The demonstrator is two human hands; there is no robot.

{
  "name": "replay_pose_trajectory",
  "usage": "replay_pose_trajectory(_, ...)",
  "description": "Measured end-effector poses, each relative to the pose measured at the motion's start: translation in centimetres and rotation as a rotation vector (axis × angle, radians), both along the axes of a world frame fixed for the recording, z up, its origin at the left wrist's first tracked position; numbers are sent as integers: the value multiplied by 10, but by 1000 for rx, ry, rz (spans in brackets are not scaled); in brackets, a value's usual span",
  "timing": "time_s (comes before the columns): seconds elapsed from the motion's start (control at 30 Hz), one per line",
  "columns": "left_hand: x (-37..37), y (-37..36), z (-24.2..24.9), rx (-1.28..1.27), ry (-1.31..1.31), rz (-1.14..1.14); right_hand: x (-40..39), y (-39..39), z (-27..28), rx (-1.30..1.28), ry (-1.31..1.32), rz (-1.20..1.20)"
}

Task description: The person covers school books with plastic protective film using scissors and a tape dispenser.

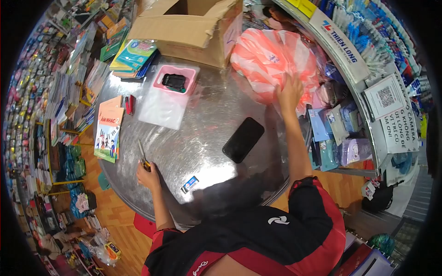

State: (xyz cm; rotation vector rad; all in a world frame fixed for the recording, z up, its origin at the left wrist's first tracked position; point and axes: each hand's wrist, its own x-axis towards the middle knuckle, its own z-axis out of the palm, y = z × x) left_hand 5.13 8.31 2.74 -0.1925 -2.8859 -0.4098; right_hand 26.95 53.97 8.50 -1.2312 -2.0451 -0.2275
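My left hand [148, 176] is closed around the handles of a pair of scissors [142, 149], whose blades point away from me over the round metal table [184, 152]. At the far right of the table my right hand [290, 94] is on a red-and-white striped plastic bag [262, 57], its fingers closed on the crumpled film. A black smartphone [243, 140] lies between my arms. Closer to me is a small blue-and-white eraser-like block [189, 184].
A cardboard box [184, 39] with raised flaps stands at the back, beside stacked booklets [133, 56]. A pink basket [189, 76] holds a black object, with clear plastic sheets [161, 110] below it. Songbooks [107, 133] and red-and-black pens [130, 105] lie left. Crowded shelves surround the table.
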Motion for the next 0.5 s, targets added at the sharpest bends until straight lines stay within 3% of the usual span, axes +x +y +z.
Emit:
replay_pose_trajectory(0.1, -4, 7, -15, -75, 198, -10, 32, 26, 2, -100, -199, 54)
replay_pose_trajectory(0.17, 5, 43, 3, -120, 326, -35, 36, 48, 4, -34, -220, 49)
replay_pose_trajectory(0.23, 4, 80, 16, 164, 449, -396, 35, 68, 16, -409, -311, 130)
replay_pose_trajectory(0.27, 16, 110, 39, 283, 338, -522, 35, 77, 12, -324, -133, 192)
replay_pose_trajectory(0.3, 33, 145, 57, 400, 225, -645, 34, 80, 20, -321, -129, 190)
replay_pose_trajectory(0.37, 62, 209, 80, 552, 196, -931, 26, 81, 58, -372, 253, 397)
replay_pose_trajectory(0.43, 96, 265, 109, 570, 119, -1204, 15, 81, 102, -237, 337, 537)
replay_pose_trajectory(0.5, 128, 317, 136, 657, 165, -1451, -2, 97, 127, -388, 450, 633)
